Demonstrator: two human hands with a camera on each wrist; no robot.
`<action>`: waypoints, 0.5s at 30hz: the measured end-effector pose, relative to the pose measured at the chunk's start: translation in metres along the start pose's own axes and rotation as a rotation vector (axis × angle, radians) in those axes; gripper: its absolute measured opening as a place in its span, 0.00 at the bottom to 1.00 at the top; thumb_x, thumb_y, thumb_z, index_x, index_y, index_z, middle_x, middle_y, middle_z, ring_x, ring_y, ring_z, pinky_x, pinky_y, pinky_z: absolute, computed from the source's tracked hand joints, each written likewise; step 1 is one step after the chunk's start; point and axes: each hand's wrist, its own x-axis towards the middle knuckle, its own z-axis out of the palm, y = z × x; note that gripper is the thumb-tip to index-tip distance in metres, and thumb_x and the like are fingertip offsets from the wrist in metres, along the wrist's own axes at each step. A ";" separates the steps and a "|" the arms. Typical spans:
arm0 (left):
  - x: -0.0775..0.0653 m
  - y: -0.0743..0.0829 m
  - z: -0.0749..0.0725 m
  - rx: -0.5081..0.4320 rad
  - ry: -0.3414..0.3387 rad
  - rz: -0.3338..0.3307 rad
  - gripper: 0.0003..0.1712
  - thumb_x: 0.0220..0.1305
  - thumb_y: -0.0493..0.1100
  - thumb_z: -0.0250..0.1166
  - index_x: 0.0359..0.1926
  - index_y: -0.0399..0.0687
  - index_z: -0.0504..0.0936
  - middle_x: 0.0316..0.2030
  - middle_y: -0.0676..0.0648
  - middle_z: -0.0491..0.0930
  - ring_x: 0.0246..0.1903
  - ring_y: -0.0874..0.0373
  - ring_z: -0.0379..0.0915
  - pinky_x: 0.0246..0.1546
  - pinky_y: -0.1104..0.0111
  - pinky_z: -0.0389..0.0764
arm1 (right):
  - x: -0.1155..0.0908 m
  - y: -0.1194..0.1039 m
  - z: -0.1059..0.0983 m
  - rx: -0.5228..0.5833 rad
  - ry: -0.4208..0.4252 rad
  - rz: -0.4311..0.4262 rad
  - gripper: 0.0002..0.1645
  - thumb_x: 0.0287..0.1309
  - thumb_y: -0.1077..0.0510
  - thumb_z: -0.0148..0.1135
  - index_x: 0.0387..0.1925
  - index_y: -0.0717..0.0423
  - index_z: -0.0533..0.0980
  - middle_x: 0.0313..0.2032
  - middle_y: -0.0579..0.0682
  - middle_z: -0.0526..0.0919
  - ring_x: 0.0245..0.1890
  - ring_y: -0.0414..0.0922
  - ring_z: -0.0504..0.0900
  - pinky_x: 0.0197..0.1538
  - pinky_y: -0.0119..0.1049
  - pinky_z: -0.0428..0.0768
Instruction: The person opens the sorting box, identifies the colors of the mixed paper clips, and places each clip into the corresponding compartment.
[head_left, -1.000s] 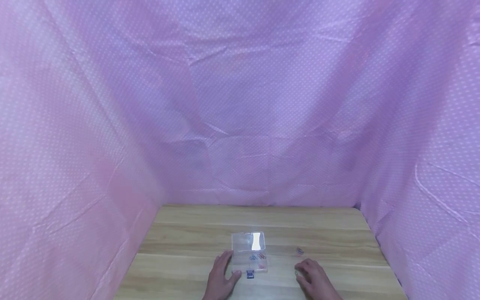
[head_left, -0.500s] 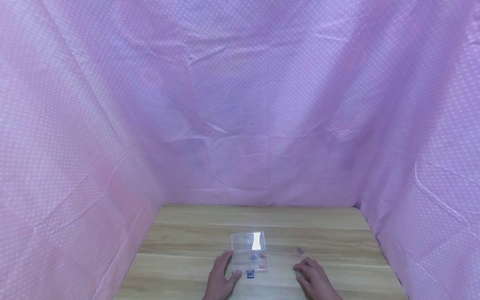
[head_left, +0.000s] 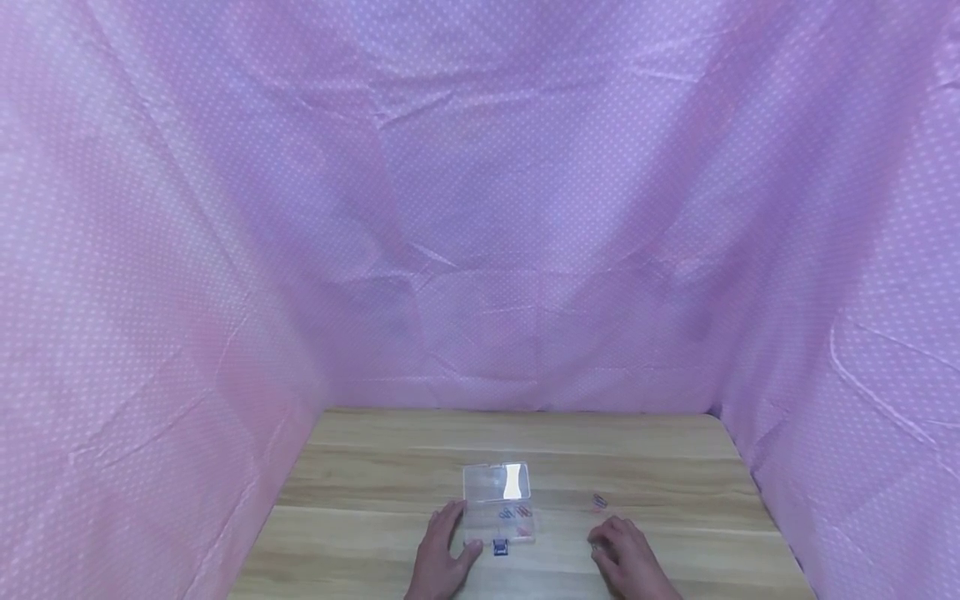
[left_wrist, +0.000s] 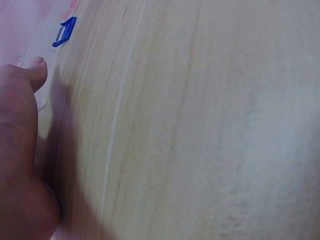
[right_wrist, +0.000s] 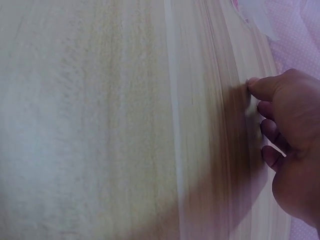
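A clear plastic box (head_left: 480,525) sits on the wood-grain tabletop (head_left: 375,458), between the two hands, its lid (head_left: 480,483) laid back on the far side with a bright patch of glare on it. The left hand (head_left: 440,554) is spread wide round the box's near left corner, fingers along the side and thumb against the front wall, near the blue latch (head_left: 500,547) (any lettering on that latch is too small to make out). The right hand (head_left: 628,560) is held low over the tabletop, well to the right of the box, narrowed to a pinch: thumb and forefinger come together on a small clip (head_left: 595,546), mostly hidden by the fingertips, and the other fingers curl in behind them.

Inside the box, bluish clips (head_left: 506,514) lie toward the back, red clips (head_left: 524,512) just beside them at the back right, and something pink (head_left: 523,532) in the front right part; the dividers are faint. On the tabletop beyond the right hand rests a little group of loose clips (head_left: 600,502), dark with a touch of pink. Behind and on both sides hangs creased pink-purple cloth (head_left: 480,208), its only readable print being rows of small pale dots.
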 end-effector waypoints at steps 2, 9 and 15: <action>0.000 0.000 0.000 0.007 0.004 0.002 0.44 0.69 0.57 0.79 0.81 0.52 0.75 0.81 0.36 0.75 0.83 0.30 0.67 0.89 0.33 0.58 | 0.001 -0.002 -0.001 0.030 0.007 0.038 0.13 0.64 0.55 0.80 0.48 0.42 0.87 0.45 0.34 0.86 0.48 0.35 0.82 0.52 0.34 0.86; 0.002 -0.002 0.000 0.006 0.005 0.008 0.44 0.69 0.57 0.79 0.81 0.52 0.75 0.81 0.37 0.76 0.83 0.31 0.67 0.89 0.33 0.59 | 0.003 -0.001 0.000 0.171 0.012 0.109 0.10 0.65 0.59 0.80 0.45 0.48 0.87 0.38 0.39 0.89 0.38 0.27 0.79 0.40 0.25 0.83; 0.003 -0.003 0.000 0.011 0.003 0.010 0.44 0.69 0.58 0.78 0.81 0.53 0.75 0.81 0.37 0.76 0.83 0.31 0.67 0.90 0.34 0.58 | 0.002 -0.002 0.001 0.199 0.039 0.124 0.06 0.66 0.60 0.79 0.42 0.49 0.88 0.34 0.38 0.89 0.35 0.26 0.79 0.39 0.25 0.84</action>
